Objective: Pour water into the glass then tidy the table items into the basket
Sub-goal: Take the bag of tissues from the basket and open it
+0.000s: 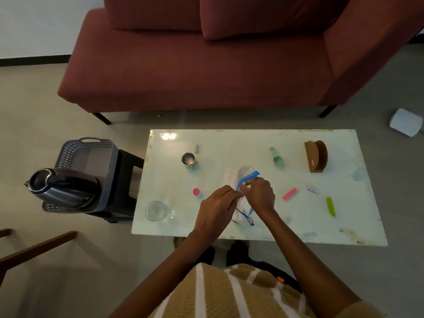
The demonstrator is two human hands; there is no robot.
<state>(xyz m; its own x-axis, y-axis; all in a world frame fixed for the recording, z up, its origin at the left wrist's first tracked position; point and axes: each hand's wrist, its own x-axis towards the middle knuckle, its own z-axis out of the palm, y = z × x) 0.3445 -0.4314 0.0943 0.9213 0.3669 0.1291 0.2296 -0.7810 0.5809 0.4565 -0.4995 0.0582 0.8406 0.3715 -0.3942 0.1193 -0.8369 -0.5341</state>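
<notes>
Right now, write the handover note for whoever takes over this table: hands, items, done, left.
Hands: left hand and right hand both pinch the blue zip strip of the clear zip bag at the middle of the table.
Things: glass at its near-left corner, water level unclear; kettle set down by the gray basket left of it.
Done: pouring, apparently.
Left: bag, steel cup, green scoop, brown holder, pink stick, green clip lie on the table; all go into the basket.
</notes>
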